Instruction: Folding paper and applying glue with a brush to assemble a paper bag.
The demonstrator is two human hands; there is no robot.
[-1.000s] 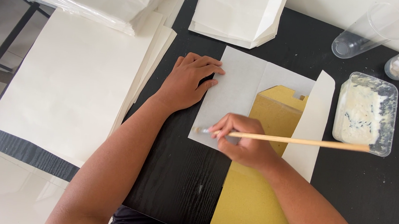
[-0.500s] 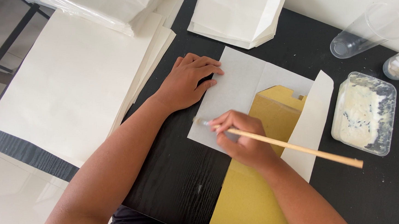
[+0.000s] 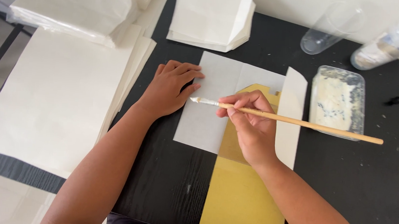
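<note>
Since a second ago the brush (image 3: 291,121) has swung round a bit: its handle pointed almost level toward the tub before, now it slopes down to the right, and the white-loaded tip has slid further left onto the paper. Going by the pictures, that looks like a stroke of paste being drawn along the sheet's left part, so the gluing seems to be mid-pass, not finished.

Left to right then: big cream sheets (image 3: 52,103) fanned over the table's left side, with folded stacks behind them. Next comes the left hand (image 3: 168,89), fingers loosely curled and spread, holding nothing, just pressing flat on the left edge of the white sheet (image 3: 208,121) to pin it to the black table (image 3: 167,179). It hasn't really budged.

Brush tip sits just beside that hand's fingertips, touching the sheet. The right hand (image 3: 249,124) is closed narrow around the wooden handle, pencil-style, resting over a yellow-brown card template (image 3: 242,202) that lies on the sheet and runs down toward the near edge. A folded paper flap (image 3: 291,113) stands along the template's right side.

Further right: a clear plastic tub (image 3: 337,101) of whitish paste, and behind it a toppled clear cup (image 3: 329,30) and another clear container (image 3: 388,43).
</note>
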